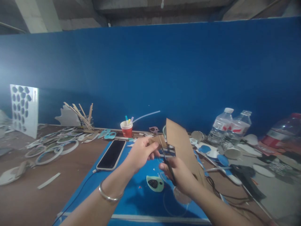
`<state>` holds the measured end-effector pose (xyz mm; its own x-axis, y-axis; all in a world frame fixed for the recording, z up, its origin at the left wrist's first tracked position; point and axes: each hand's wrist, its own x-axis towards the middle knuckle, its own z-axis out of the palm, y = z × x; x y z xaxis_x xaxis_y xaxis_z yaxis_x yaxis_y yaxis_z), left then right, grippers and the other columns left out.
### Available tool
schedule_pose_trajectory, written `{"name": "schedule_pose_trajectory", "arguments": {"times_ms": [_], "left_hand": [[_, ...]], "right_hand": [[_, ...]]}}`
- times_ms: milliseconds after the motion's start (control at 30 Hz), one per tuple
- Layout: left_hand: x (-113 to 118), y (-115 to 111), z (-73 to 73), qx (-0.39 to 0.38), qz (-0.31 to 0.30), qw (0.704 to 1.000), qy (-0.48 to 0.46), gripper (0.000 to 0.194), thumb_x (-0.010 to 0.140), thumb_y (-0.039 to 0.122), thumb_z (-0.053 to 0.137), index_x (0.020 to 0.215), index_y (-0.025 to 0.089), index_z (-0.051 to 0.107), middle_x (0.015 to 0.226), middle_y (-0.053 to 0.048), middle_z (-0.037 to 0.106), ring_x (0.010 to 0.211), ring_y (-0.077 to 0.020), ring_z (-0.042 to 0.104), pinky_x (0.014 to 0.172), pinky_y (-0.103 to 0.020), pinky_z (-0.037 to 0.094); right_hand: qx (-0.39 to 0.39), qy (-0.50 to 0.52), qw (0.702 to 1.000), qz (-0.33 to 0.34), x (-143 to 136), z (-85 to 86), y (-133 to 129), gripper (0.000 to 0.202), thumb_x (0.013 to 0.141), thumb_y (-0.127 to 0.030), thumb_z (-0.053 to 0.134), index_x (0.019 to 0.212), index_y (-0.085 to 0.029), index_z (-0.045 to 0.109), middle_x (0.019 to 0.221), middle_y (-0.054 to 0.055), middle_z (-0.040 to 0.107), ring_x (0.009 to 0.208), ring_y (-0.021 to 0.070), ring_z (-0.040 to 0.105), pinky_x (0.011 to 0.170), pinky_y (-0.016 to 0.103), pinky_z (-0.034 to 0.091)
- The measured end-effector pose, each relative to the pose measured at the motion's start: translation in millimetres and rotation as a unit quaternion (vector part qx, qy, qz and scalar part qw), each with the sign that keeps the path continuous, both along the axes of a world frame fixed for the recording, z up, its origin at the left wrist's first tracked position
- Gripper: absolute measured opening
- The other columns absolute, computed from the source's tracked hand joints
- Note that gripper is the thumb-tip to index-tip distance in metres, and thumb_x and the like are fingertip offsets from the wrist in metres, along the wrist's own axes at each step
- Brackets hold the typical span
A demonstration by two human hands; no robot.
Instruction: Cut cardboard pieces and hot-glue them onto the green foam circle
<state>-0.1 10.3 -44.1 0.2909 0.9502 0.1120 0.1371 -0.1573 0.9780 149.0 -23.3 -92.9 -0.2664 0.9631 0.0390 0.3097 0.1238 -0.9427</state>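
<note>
My left hand [143,153] pinches a small piece of brown cardboard [162,141] over the blue mat [135,197]. In my right hand [180,174] is a pair of dark-handled scissors [165,155], its blades pointing up beside the small piece. Whether the blades touch the cardboard I cannot tell. A larger cardboard sheet [180,136] leans upright just behind my right hand. Below the hands lies a pale green bird-shaped cutout [155,183] with a dark wing. Near it sits a translucent round disc [181,196], partly covered by my right wrist.
To the left lie a phone [111,154] with a cable, several white rings [49,154] and a jar of wooden sticks [88,121]. A red paper cup [126,129] holds markers. Plastic bottles [221,124] and a black glue gun [248,180] are at right. A blue partition [150,72] stands behind.
</note>
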Motion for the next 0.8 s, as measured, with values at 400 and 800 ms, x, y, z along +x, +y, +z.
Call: {"name": "schedule_pose_trajectory", "arguments": {"times_ms": [400,800], "left_hand": [[4.1,2.8,-8.7,-0.008,-0.016,1.000,0.002,0.016,0.076,0.027,0.051,0.067,0.014,0.054,0.054,-0.001,0.061,0.041,-0.0067,0.045,0.040,-0.017,0.031],[9.8,7.4,-28.7,-0.048,-0.017,0.998,-0.036,0.025,0.074,0.033,0.054,0.058,0.014,0.052,0.048,0.000,0.058,0.040,-0.0074,0.044,0.040,-0.019,0.030]], "right_hand": [[-0.025,0.016,0.999,0.027,5.6,-8.3,6.9,0.040,0.075,-0.055,0.049,0.071,-0.016,0.051,0.052,-0.005,0.038,0.047,0.0083,0.037,0.044,0.020,0.027],[-0.010,-0.040,0.999,0.032,7.9,1.6,10.1,0.051,0.076,-0.062,0.041,0.054,-0.016,0.047,0.044,-0.003,0.041,0.039,0.0074,0.035,0.040,0.022,0.024]]}}
